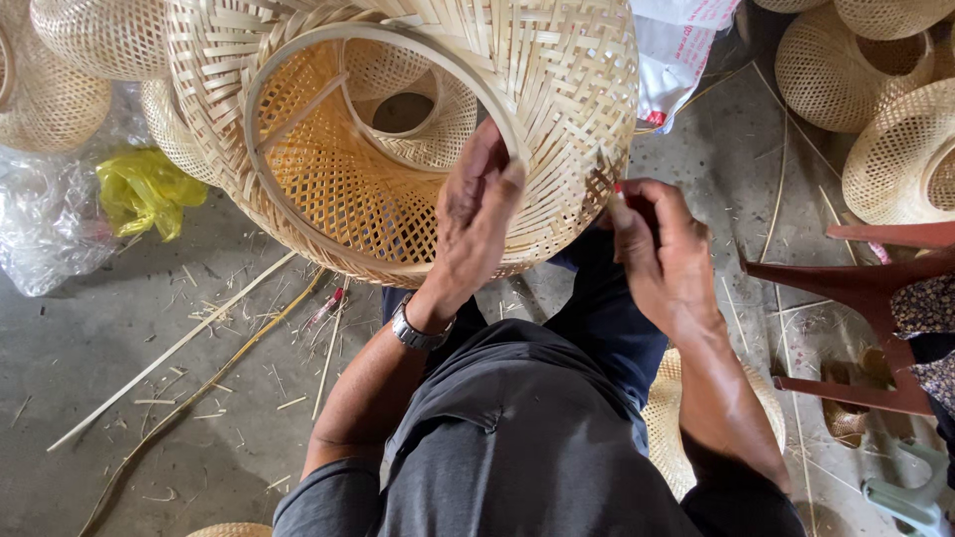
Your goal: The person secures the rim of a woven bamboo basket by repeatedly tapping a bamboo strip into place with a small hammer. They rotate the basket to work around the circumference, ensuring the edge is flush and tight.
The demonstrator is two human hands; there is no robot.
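- A big woven bamboo basket (398,129), shaped like a lampshade, sits tipped on its side above the person's knees, its open mouth turned toward the person.
- A pale bamboo hoop (298,60) rims that mouth, and a smaller woven ring shows deep inside the basket.
- The left hand (476,214) is clamped on the basket's near rim, fingers folded over the hoop and the thumb pressed against the weave.
- The right hand (659,249) is closed at the basket's lower right edge, fingers curled in toward the weave; something red shows at its fingertips, too small to tell what it is.
- The two hands are apart, one on either side of the same stretch of rim.
- A metal wristwatch (418,331) sits on the left wrist, just below the basket.
- Long bamboo strips (179,348) and thin shavings lie on the concrete floor (90,338), left of and below the basket.
- A crumpled yellow plastic bag (144,189) lies left of the basket, beside clear plastic sheeting.
- More woven baskets (846,70) are heaped well to the right of the big basket, and others crowd in behind it on the left.
- A dark red plastic chair (865,288) stands to the right of the basket, below that heap.
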